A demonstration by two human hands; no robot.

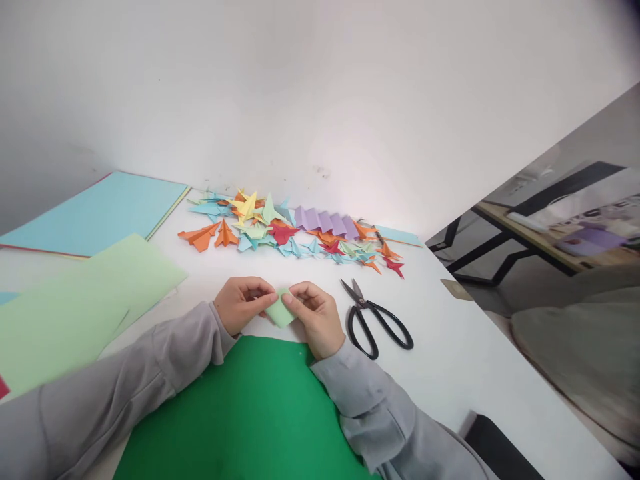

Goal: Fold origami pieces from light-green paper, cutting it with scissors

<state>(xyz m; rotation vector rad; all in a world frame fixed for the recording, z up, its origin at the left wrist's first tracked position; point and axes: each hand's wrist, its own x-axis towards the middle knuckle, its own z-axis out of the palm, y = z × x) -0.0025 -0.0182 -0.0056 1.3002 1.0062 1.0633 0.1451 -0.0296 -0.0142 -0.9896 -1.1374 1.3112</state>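
- Small light green paper sitting in the centre of the frame, being held slightly above or on the white table; exact contact underneath not telling from here.
- Left hand pinching its left upper edge between thumb and fingers; right hand pinching the right side, thumb lying over the front. Both hands closing on the same piece, fingertips near each other.
- Step in hand, by my judgement: folding or pressing a crease into this small piece; the layers are looking partly folded, the exact fold staying unclear.
- Next move, as judged: calling for one hand steadying the edges in line while the other is running a thumb firmly along the crease. Slipping layers would be skewing the fold.
- Dark green sheet spreading across the lower centre, below the hands.
- Black-handled scissors lying open just beside the right hand, right of centre; nobody touching them.
- Folded paper shapes crowding the upper centre, with a purple pleated strip among them.
- Large light green sheets resting at left.
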